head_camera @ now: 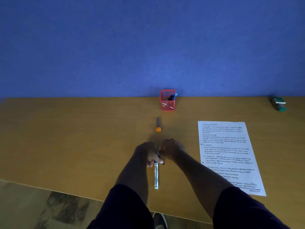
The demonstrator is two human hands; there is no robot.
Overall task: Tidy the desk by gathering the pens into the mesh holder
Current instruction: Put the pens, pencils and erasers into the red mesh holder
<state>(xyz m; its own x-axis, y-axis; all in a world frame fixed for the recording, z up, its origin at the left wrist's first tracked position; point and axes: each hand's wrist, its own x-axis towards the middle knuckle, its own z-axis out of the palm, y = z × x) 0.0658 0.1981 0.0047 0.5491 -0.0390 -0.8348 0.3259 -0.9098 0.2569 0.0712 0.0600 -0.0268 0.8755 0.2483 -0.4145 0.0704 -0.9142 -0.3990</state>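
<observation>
Blue wall (148, 43) fills the whole top half of my view, and under it runs the wooden desk (66, 138), its near edge slanting across the bottom over a blurred floor (49, 209). Lighting is dim, so detail is poor: the print on the sheet of paper (229, 156) at right is too soft to read, and the teal object (279, 104) by the far right edge is smeared and bent by the lens, so I can't say what it is. Down at the bottom a shoe (159, 220) peeks out, mostly cut off between the dark sleeves (125, 210). Now the hands: the left hand (148, 154) has its fingers curled round the upper end of a white pen (156, 176), whose barrel sticks out toward me, bare and pale; the gripped end is buried in the fist. The right hand (171, 149) sits just beside it, knuckles up and fingers folded under, meeting the left at the pen's hidden end. I can't tell whether it pinches anything there. Beyond both hands an orange-capped pen (158, 125) lies alone on the desk, pointing away from me. Farther back, against the wall, stands the red mesh holder (167, 100), with a black marker (170, 97) and a blue pen (175, 95) leaning at its right rim, and pale barrels showing through the mesh.
</observation>
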